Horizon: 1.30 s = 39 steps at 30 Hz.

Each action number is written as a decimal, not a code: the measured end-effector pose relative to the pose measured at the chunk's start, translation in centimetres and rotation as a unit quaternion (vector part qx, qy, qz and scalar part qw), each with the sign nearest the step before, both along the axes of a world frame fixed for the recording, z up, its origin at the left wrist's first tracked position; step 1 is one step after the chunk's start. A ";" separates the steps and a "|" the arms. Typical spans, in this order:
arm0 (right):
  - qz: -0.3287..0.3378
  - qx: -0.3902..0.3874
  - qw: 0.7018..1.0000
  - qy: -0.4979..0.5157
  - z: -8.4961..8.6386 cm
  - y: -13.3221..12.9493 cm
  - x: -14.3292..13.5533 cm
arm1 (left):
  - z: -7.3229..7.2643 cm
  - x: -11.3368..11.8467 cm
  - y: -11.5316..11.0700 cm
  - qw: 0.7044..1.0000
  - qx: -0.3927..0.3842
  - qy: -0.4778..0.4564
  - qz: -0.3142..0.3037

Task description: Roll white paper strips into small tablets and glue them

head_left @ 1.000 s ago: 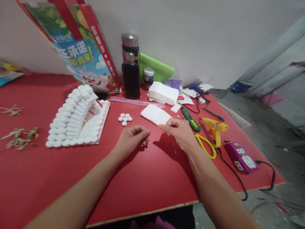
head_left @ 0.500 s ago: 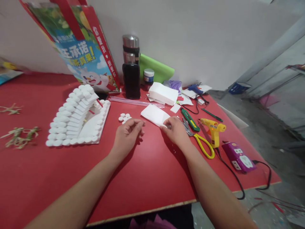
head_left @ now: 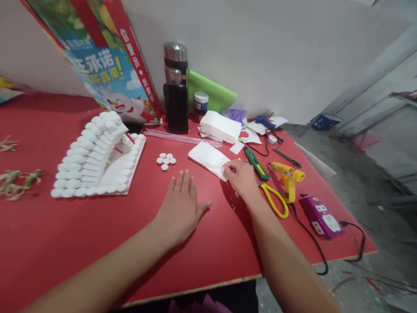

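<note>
My left hand (head_left: 180,208) lies flat on the red table, fingers stretched out and thumb apart, holding nothing. Just beyond its fingertips sits a small cluster of round white discs (head_left: 165,161). My right hand (head_left: 240,176) is closed in a pinch at the right end of a folded white tissue (head_left: 206,156), whose near corner is slightly lifted and wrinkled. To the left stands a white model (head_left: 97,158) with curved steps, edged with rows of white discs.
Right of my right hand lie a green utility knife (head_left: 256,164), yellow-handled pliers (head_left: 276,200), a yellow glue gun (head_left: 288,176) and a purple power strip (head_left: 322,217) with cables. A phone (head_left: 176,108), a steel flask (head_left: 175,54) and a printed bag (head_left: 110,74) stand along the wall.
My left hand has gone from loosely curled near the discs to flat on the table, nearer to me, uncovering the discs. My right hand stays at the tissue, its corner now more wrinkled.
</note>
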State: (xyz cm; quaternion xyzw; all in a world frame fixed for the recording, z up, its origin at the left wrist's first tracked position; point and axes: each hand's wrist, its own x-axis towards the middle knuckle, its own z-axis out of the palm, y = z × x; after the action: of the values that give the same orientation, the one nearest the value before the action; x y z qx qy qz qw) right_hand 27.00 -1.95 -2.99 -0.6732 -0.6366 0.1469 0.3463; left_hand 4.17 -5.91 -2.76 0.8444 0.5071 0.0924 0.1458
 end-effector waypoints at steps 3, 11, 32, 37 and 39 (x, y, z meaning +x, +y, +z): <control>-0.044 0.023 0.999 0.016 0.2 0.2 0.0 | -0.6 1.7 -1.8 0.998 0.008 0.059 -0.014; -0.096 0.176 0.957 0.208 1.7 -0.3 0.4 | 2.6 7.8 -3.8 0.961 -0.050 -0.114 -0.246; -0.039 0.131 0.862 0.489 2.9 -0.4 -0.1 | 3.5 1.9 -0.9 0.893 -0.152 -0.424 -0.011; 0.099 -0.009 0.781 0.617 4.3 -1.8 -1.8 | 4.3 -0.6 4.4 0.603 -0.435 -0.641 0.189; 0.141 -0.045 0.784 0.602 4.2 -2.2 -2.2 | 3.9 -0.9 5.1 0.564 -0.450 -0.668 0.179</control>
State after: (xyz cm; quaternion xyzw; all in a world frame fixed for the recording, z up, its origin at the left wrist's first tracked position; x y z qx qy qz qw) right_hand 24.77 -4.12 1.23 -0.3653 -0.3790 0.5986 0.6038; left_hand 3.25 -0.78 1.16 0.2582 0.3818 0.4144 0.7848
